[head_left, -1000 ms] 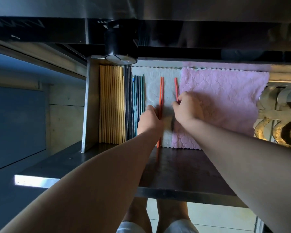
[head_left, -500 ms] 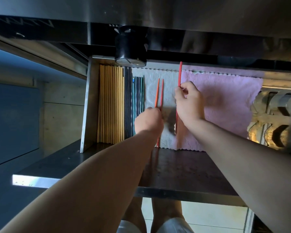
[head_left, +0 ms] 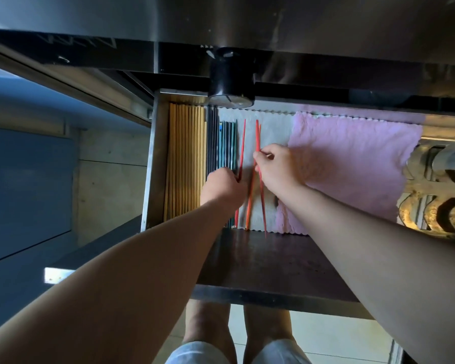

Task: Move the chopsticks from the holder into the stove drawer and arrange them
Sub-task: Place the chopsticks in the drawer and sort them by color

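The stove drawer (head_left: 153, 166) stands open across the middle of the frame, under a black knob (head_left: 231, 82) at upper centre. A pink cloth (head_left: 352, 166) lines its right half and a white cloth (head_left: 273, 127) lies to the left of that.

Along the drawer's left wall lies a tight row of pale yellow chopsticks (head_left: 187, 164). A narrower band of dark and teal-striped chopsticks (head_left: 222, 145) lies beside it, all running front to back. The holder is not in view.

On the white cloth are three red chopsticks (head_left: 258, 135). Two cross each other at a slight angle at centre, and a single red chopstick (head_left: 243, 143) lies just beside the dark band.

The left hand (head_left: 223, 187) is curled around the near part of that single one. The right hand (head_left: 276, 166) pinches one of the crossed pair between thumb and fingertips.

This looks like the arranging step, with the red ones already in the drawer but not yet straight. The next move seems to call for uncrossing the pair, turning them parallel to the rows and sliding them left against the single one, with their ends level.
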{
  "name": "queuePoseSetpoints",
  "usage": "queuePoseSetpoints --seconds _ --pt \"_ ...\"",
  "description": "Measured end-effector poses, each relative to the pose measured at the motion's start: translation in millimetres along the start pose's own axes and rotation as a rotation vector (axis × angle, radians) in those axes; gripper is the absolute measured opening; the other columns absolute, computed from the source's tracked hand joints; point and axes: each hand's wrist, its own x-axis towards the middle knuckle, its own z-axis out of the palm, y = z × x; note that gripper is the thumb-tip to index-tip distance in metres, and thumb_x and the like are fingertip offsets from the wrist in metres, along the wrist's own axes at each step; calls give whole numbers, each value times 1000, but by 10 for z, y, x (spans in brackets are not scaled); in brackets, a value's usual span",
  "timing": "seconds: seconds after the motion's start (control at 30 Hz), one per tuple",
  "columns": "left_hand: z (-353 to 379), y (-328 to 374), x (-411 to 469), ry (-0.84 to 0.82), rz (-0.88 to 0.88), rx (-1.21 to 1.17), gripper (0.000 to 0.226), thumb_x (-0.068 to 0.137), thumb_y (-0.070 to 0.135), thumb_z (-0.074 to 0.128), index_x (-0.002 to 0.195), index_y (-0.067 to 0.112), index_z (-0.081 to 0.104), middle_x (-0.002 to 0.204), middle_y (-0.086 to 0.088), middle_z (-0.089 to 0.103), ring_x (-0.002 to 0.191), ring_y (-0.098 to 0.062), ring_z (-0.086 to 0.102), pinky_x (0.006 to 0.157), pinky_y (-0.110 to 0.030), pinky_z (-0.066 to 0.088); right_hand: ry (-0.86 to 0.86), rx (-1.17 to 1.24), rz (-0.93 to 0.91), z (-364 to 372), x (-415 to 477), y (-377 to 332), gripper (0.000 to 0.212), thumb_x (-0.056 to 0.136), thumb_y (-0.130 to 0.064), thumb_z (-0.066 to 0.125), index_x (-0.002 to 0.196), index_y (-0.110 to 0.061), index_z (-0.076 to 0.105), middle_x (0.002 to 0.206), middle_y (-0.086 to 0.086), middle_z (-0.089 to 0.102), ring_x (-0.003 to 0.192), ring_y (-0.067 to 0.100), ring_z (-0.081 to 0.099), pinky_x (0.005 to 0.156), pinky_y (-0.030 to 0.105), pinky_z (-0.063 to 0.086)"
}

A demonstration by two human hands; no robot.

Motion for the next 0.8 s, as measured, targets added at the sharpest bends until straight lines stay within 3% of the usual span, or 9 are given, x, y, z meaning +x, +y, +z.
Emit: queuePoseSetpoints --seconds 0.1,0.23,0.27,0.33,0.4,0.43,0.57,0.67,0.8 --pt "-41 -34 23 -23 -14 35 49 94 49 51 61 13 53 56 1 52 44 -15 46 41 -20 32 -18 -171 78 94 -23 -41 21 91 -33 60 89 -14 71 90 5 73 91 28 66 78 29 51" --pt "-68 -90 27 -21 11 35 45 92 51 55 66 14 54 63 0 57 53 -19 54 46 -22 38 -12 -269 123 137 -36 -69 29 92 -29 59 92 -3 72 96 15 72 94 29 66 38 14 28" --pt "-72 -113 26 -23 17 33 41 91 49 57 68 15 54 65 -1 58 55 -19 55 48 -23 41 3 -288 113 153 -39 -56 27 91 -26 59 89 -2 72 94 15 72 92 30 66 40 12 30" --pt "-93 -143 13 -18 33 52 27 90 36 61 72 17 53 70 0 59 59 -19 56 50 -24 42 23 -318 89 179 -58 -20 21 87 -21 58 87 -6 72 91 12 73 92 31 66 69 22 51" --pt "-120 -169 10 -6 48 100 13 86 24 61 78 17 54 72 0 58 62 -18 55 50 -24 39 11 -350 59 177 -86 30 14 85 -23 60 85 -15 72 91 2 73 95 29 64 89 34 49" --pt "-133 -184 13 -3 56 123 9 85 22 61 80 17 55 72 1 58 62 -18 56 50 -25 39 -19 -366 51 173 -101 46 12 85 -23 62 87 -17 72 92 1 73 96 27 63 90 30 45" --pt "-159 -239 39 -14 71 193 11 86 26 64 88 19 57 81 -2 62 73 -23 62 65 -34 55 -112 -499 50 204 -137 71 16 87 -23 60 97 -16 69 98 4 68 98 25 60 75 28 26" --pt "-166 -280 70 -16 94 224 11 88 26 64 92 19 58 85 -3 64 76 -24 64 71 -41 59 -97 -513 64 270 -113 10 16 89 -20 59 97 -11 69 94 10 64 88 28 59 71 25 33" --pt "-161 -323 81 -6 135 258 11 89 23 62 98 18 58 86 -2 63 74 -22 62 67 -39 58 -70 -396 46 338 -112 -113 20 86 -8 54 76 -3 71 70 9 64 65 25 54 51 21 32"
